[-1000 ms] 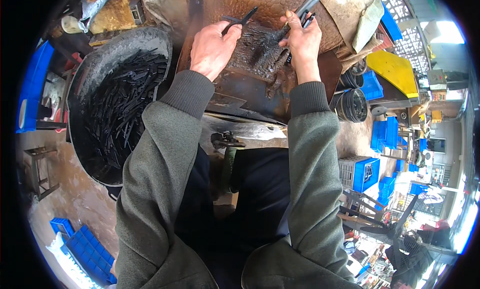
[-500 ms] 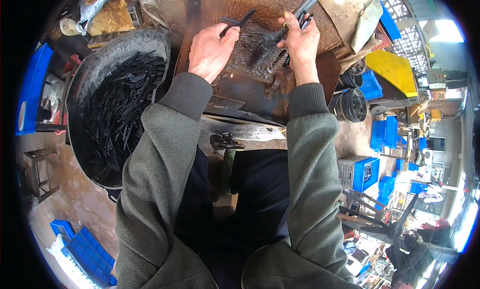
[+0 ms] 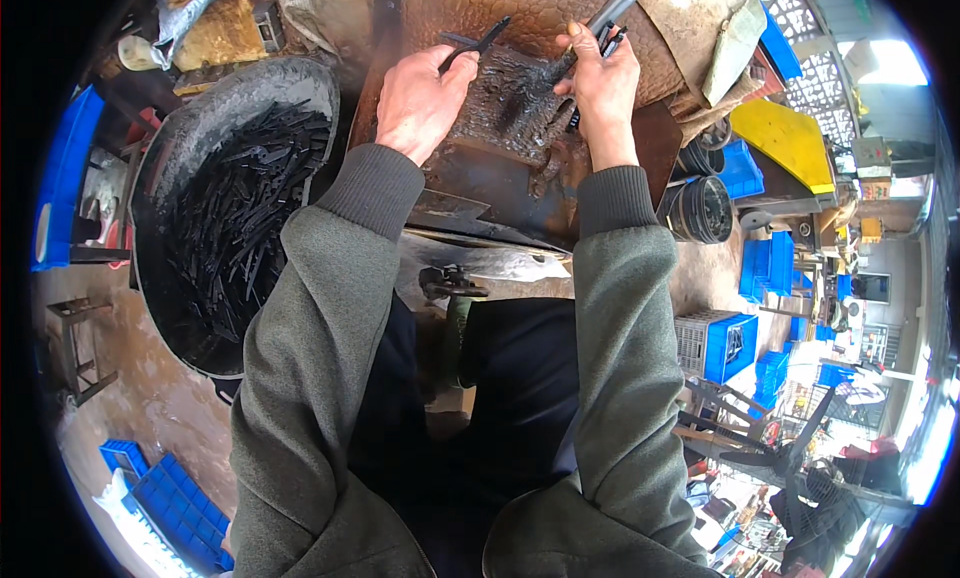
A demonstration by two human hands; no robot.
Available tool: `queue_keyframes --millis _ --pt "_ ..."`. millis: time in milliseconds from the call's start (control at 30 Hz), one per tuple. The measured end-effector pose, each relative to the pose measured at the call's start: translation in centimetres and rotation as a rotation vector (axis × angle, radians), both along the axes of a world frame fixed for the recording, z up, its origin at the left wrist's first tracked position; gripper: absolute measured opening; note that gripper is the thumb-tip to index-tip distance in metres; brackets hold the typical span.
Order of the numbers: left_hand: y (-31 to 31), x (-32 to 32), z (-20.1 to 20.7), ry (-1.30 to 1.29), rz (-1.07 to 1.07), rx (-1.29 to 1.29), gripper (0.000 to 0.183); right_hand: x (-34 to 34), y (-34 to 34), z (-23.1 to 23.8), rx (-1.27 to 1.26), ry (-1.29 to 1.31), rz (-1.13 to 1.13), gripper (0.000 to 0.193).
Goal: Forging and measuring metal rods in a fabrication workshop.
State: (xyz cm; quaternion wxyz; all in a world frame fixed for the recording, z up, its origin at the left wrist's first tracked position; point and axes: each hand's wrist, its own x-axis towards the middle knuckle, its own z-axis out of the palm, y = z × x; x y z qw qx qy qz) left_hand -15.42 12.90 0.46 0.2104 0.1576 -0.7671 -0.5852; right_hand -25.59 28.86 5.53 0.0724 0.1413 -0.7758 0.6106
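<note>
Thumb and fingers of my left hand point(image 3: 425, 103) are closed on a thin, dark, pointed strip point(image 3: 490, 38), its tip angled up to the right. My right hand point(image 3: 605, 88) grips a grey metal tube point(image 3: 622, 0) that slants down to the left; its lower end is dark and hard to make out. Short black pieces point(image 3: 613, 44) stick out by the fingers of the same hand. Between the hands lies a wet, dark, lumpy pad point(image 3: 500, 113) on a stained brown bench point(image 3: 470, 173).
Left of my arm stands a deep black tub point(image 3: 295, 78) full of dark narrow strips point(image 3: 240, 218). Black buckets point(image 3: 705, 213) are right of the bench, near a yellow panel point(image 3: 785, 143). Blue crates point(image 3: 768, 268) and a black fan point(image 3: 800, 458) stand farther right.
Both hands keep almost the same place and grip. The dark end near my right hand has shifted slightly over the lumpy pad.
</note>
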Motion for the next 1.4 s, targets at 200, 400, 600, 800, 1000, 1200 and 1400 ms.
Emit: queue_keyframes --millis 200,400,600,800,1000,1200,1400 --pt "0.08 -0.01 0.02 -0.019 -0.014 0.041 0.034 -0.23 0.08 -0.20 0.005 -0.002 0.001 0.029" --pt "0.06 0.04 -0.03 0.004 -0.009 -0.009 0.033 -0.33 0.01 -0.29 -0.002 -0.007 -0.006 0.028" --pt "0.09 -0.21 -0.41 0.025 -0.016 0.019 0.033 -0.28 0.06 -0.21 0.017 -0.010 -0.009 0.027" --pt "0.20 -0.34 -0.49 0.023 -0.010 0.003 0.034 -0.28 0.01 -0.28 0.004 -0.006 -0.008 0.027" --pt "0.29 -0.23 -0.23 0.019 -0.007 -0.028 0.036 -0.51 0.13 -0.53 0.004 0.005 0.000 0.027" --pt "0.24 -0.60 -0.65 -0.003 -0.032 0.052 0.036 -0.60 0.13 -0.63 -0.004 0.013 0.009 0.027" --pt "0.36 -0.55 -0.45 0.018 -0.017 -0.043 0.036 -0.46 0.07 -0.56 -0.018 0.012 0.012 0.027"
